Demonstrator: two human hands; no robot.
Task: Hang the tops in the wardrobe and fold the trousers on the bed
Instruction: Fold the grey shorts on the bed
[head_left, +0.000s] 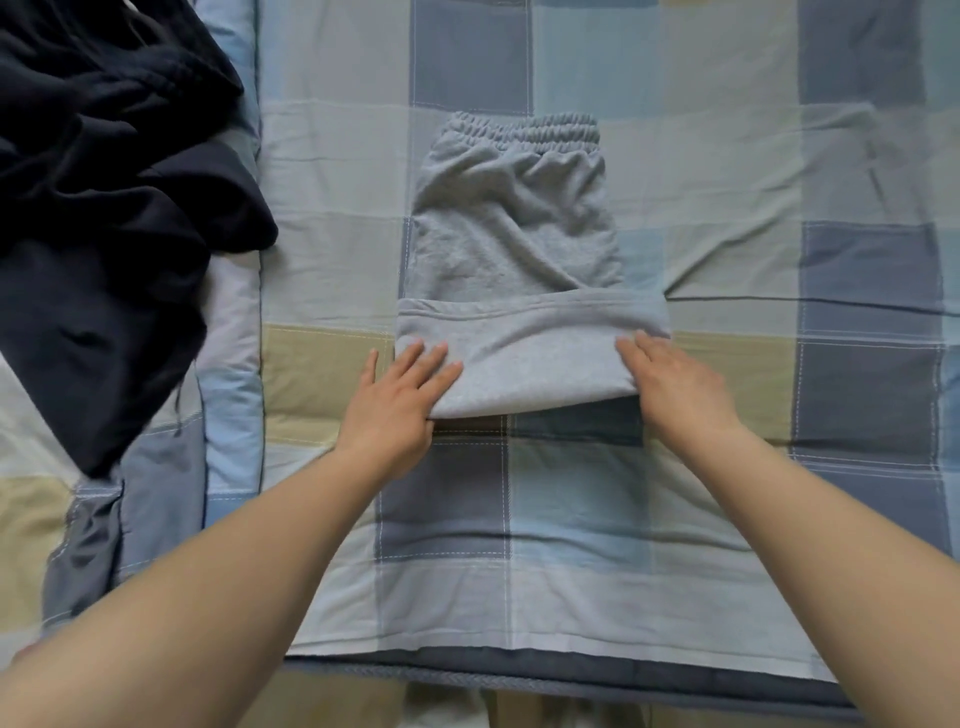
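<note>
- Dark clothes pile (104, 208): heaped at the bed's left edge, toward the far corner, well apart from the work; can't tell tops from trousers in it.
- Left hand (400, 400): fingers straight on top of the folded grey layer at its left end, thumb hidden, seemingly tucked under the near fold edge; looks like a loose pinch rather than a clamp.
- Grey trousers (514, 239): mid bed (727, 519), waistband toward the far edge, leg section doubled up over the lower part; near fold edge is lifted off the quilt.
- Right hand (675, 384): same at the right end, fingers flat on top, thumb hidden under the edge.
- Step: folding trousers, mid second fold.
- Next, as I judge: carry the folded part toward the waistband with both ends level, lay down, smooth flat.
</note>
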